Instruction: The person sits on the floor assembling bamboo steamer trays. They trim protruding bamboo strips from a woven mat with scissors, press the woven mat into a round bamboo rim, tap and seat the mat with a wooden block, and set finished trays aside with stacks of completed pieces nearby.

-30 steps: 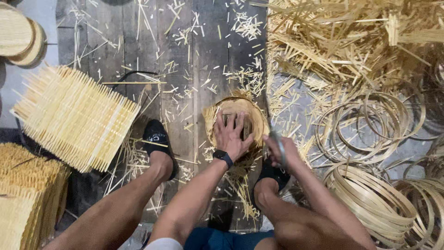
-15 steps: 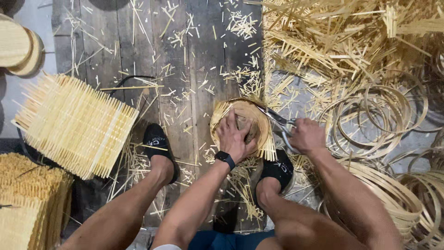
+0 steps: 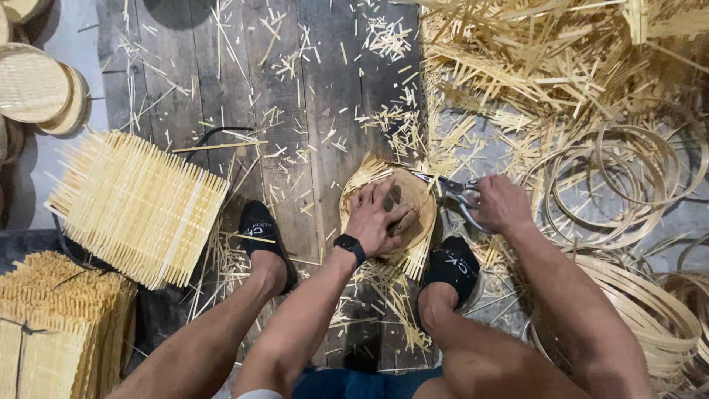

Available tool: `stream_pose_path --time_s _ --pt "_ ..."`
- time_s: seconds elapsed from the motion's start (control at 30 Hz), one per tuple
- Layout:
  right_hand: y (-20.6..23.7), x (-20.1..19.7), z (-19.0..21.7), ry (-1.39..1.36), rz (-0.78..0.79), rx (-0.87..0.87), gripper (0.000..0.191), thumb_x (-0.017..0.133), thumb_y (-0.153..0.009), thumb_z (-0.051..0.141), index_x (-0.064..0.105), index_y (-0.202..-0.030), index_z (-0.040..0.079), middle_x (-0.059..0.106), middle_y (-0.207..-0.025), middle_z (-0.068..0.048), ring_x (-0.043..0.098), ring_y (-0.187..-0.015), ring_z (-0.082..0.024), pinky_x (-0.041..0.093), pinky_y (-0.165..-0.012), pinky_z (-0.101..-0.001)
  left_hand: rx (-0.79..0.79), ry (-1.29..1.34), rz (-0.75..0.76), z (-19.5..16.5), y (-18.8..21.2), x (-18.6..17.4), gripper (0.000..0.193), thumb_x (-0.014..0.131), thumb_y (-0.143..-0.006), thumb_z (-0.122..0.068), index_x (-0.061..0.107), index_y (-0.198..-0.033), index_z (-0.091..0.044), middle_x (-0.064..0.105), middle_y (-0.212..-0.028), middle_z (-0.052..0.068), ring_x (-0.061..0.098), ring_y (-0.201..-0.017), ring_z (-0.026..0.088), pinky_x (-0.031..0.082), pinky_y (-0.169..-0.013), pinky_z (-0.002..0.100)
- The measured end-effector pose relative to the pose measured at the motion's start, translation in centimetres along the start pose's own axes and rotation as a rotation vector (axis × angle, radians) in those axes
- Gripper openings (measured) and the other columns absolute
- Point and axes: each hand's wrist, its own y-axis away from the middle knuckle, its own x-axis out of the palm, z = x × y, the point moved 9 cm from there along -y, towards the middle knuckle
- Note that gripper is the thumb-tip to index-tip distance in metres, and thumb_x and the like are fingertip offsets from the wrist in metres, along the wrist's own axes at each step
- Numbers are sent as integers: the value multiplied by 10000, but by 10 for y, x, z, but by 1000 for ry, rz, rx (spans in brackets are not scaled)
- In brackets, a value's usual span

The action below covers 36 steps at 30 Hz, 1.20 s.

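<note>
A round woven bamboo tray [image 3: 416, 193] lies on the dark wooden floor between my feet, with loose strip ends sticking out around its rim. My left hand [image 3: 377, 219], a black watch on the wrist, presses flat on the tray's middle. My right hand [image 3: 501, 203] grips a pair of metal scissors [image 3: 449, 187], whose blades meet the tray's right edge. Cut strips [image 3: 384, 292] lie under and below the tray.
A woven bamboo mat [image 3: 133, 207] lies at the left, with stacked mats [image 3: 52, 332] below it and finished round trays [image 3: 33, 85] at the top left. Bamboo hoops [image 3: 628, 185] and a heap of strips [image 3: 546, 52] fill the right side. My feet wear black slippers [image 3: 260, 225].
My right hand has moved up and right from beside my knee, and the scissors now point left at the tray's right edge. My left hand stays pressed on the tray.
</note>
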Motion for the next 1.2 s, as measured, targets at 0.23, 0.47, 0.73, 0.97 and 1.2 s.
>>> stream_pose_path --time_s 0.23,0.47,0.73,0.97,1.2 --pt "18 20 -2 -96 28 89 513 666 -871 467 643 -1076 -2 645 -1034 -209 638 -1003 -365 530 -916 -483 -7 -41 -98 -10 2 0 831 904 -531 -348 636 -1317 -348 302 -1604 145 332 -1408 410 272 -1112 564" --pt "-3 22 -8 52 126 47 625 702 -816 577 641 -1029 -8 612 -901 -170 614 -846 -303 537 -807 -447 -344 122 -170 8 -1 4 1253 948 -483 -312 285 -1516 -62 426 -1413 214 378 -1333 442 233 -1117 591" --pt "-3 6 -6 38 67 -1 446 626 -893 466 656 -1040 46 630 -972 -145 621 -914 -285 570 -749 -433 -55 126 -39 3 -8 -5 1224 944 -469 -291 330 -1506 -80 485 -1385 177 439 -1326 385 289 -1109 535" --pt "-17 -9 10 138 94 -13 405 633 -922 407 672 -1072 33 677 -1035 -168 653 -996 -294 566 -865 -423 116 10 68 -15 -9 -15 1236 969 -569 -371 286 -1567 -117 472 -1448 172 422 -1348 415 296 -1142 567" --pt "-13 -23 17 88 -87 -77 524 663 -811 497 667 -1011 13 661 -993 -180 645 -950 -329 562 -829 -442 -412 89 -217 0 6 5 1124 857 -660 -290 215 -1553 -61 221 -1596 316 308 -1442 506 290 -1171 610"
